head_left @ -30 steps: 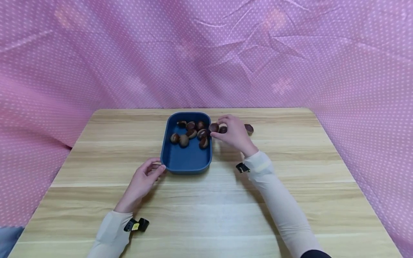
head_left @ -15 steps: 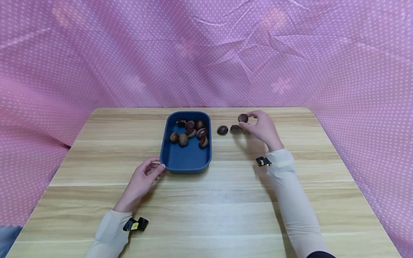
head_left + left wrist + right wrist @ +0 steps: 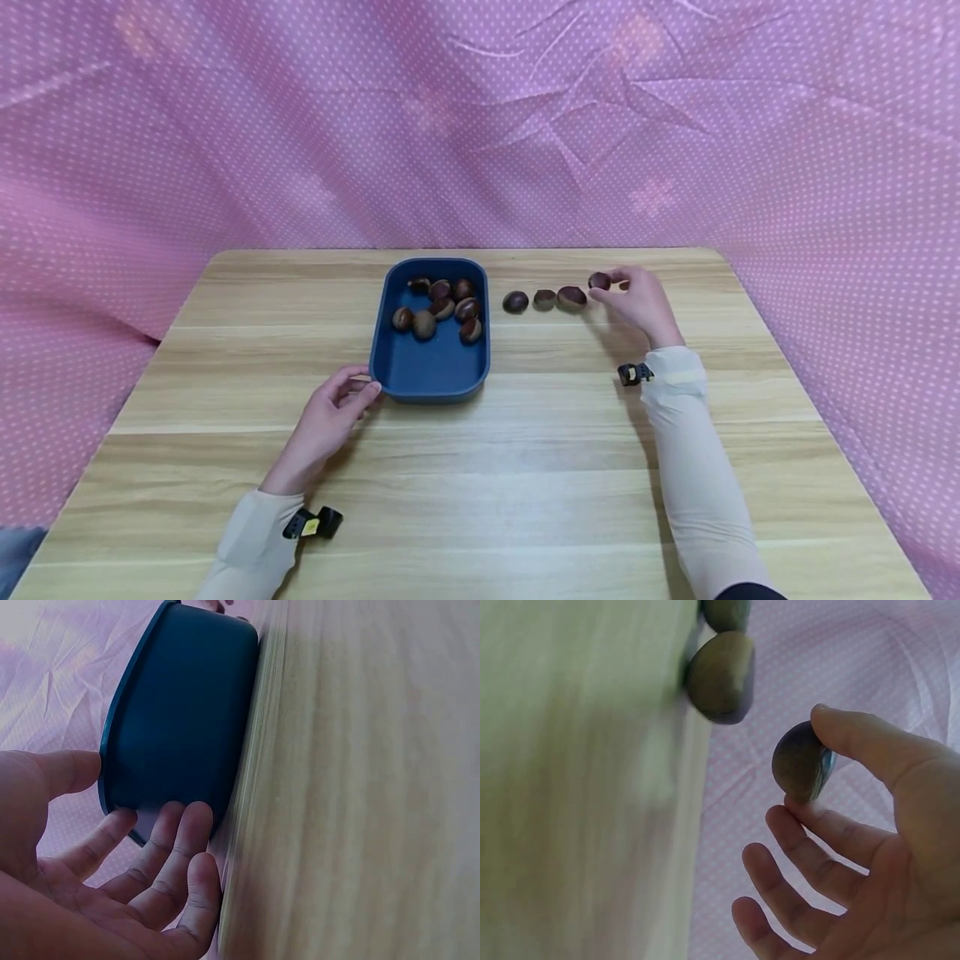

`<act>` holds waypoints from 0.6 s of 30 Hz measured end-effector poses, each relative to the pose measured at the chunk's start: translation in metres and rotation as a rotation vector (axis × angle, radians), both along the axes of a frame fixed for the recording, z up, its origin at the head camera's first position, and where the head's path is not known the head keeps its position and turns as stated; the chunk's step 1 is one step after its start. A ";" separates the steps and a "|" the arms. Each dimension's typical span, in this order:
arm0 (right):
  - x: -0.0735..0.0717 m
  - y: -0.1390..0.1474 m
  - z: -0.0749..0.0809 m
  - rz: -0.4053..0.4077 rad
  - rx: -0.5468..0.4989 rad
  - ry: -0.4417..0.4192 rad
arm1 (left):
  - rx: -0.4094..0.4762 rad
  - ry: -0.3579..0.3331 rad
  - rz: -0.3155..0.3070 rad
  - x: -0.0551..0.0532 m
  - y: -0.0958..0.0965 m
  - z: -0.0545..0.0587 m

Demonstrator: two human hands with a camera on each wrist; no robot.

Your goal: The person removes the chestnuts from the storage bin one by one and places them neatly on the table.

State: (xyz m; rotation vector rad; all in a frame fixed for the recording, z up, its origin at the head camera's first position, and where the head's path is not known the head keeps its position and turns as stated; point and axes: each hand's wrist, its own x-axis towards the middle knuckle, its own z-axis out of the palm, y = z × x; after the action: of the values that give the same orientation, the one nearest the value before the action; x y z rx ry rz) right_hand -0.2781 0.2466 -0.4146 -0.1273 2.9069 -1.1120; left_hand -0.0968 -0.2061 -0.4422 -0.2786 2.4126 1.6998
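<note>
In the head view my right hand [image 3: 641, 304] pinches a chestnut [image 3: 599, 282] between thumb and index finger, past the right end of a short row of chestnuts. The right wrist view has this chestnut [image 3: 802, 761] at the fingertips, apart from the nearest row chestnut [image 3: 724, 679], the other fingers loosely bent. My left hand [image 3: 330, 417] holds the near left corner of a blue rectangular container [image 3: 431, 371]. Seen from the left wrist, the thumb is at the container's rim [image 3: 112, 727], with fingertips against its wall. Several brown chestnuts [image 3: 424, 325] lie inside, mostly toward the far end.
Three chestnuts stand in a line right of the container: a dark one [image 3: 515, 302], a smaller one [image 3: 544, 300] and a larger one [image 3: 572, 299]. A light wooden table [image 3: 480, 492] bears everything. Pink dotted cloth [image 3: 480, 125] hangs behind and at the sides.
My right hand has carried the chestnut from the container's right edge rightward, over the row and beyond its end. My left hand has stayed at the container's corner.
</note>
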 end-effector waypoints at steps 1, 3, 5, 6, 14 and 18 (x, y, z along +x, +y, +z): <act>0.000 0.002 -0.002 -0.003 0.002 -0.017 | -0.001 -0.001 0.000 0.000 0.000 0.000; 0.000 0.004 -0.004 -0.009 -0.003 -0.060 | -0.006 -0.002 -0.001 0.000 0.000 0.000; 0.000 0.005 -0.006 -0.016 -0.009 -0.099 | -0.010 -0.003 0.000 0.000 -0.001 0.001; -0.001 0.005 -0.008 -0.017 -0.010 -0.114 | -0.010 -0.004 0.000 -0.001 -0.001 0.001; -0.002 0.007 -0.018 0.006 0.025 -0.140 | -0.006 -0.002 -0.004 -0.001 -0.002 0.001; -0.002 0.006 -0.018 0.018 0.035 -0.141 | -0.013 -0.002 -0.001 -0.001 -0.002 0.002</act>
State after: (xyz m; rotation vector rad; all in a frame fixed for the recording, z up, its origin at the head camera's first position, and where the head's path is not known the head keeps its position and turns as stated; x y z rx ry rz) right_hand -0.2804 0.2526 -0.4329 -0.0716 2.7929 -1.0230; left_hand -0.0981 -0.2080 -0.4404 -0.2810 2.4225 1.6834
